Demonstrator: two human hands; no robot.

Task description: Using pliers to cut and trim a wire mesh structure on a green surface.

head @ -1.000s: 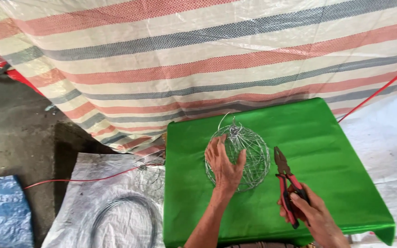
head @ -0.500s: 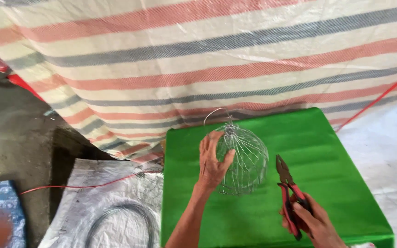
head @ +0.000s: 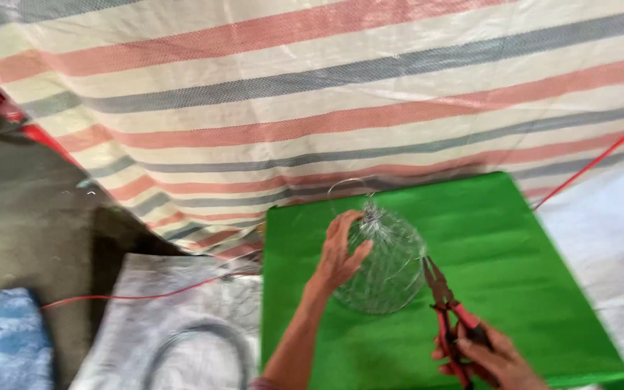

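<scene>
On the green table (head: 529, 289), the left hand (head: 339, 253) reaches forward with fingers spread, cupping the left side of a rounded wire cage (head: 388, 263) that stands near the table's middle. The right hand (head: 496, 357), low at the near edge, is wrapped tight around the red handles of a pair of pliers (head: 448, 310), whose tips point up just beside the cage's right side. Against half a second ago, the pliers have come closer to the cage, and the left hand stays on it. Behind hangs a striped tarp (head: 312, 94); a grey sack (head: 175, 310) with a coil of dark cable (head: 193, 343) lies on the ground to the left.
</scene>
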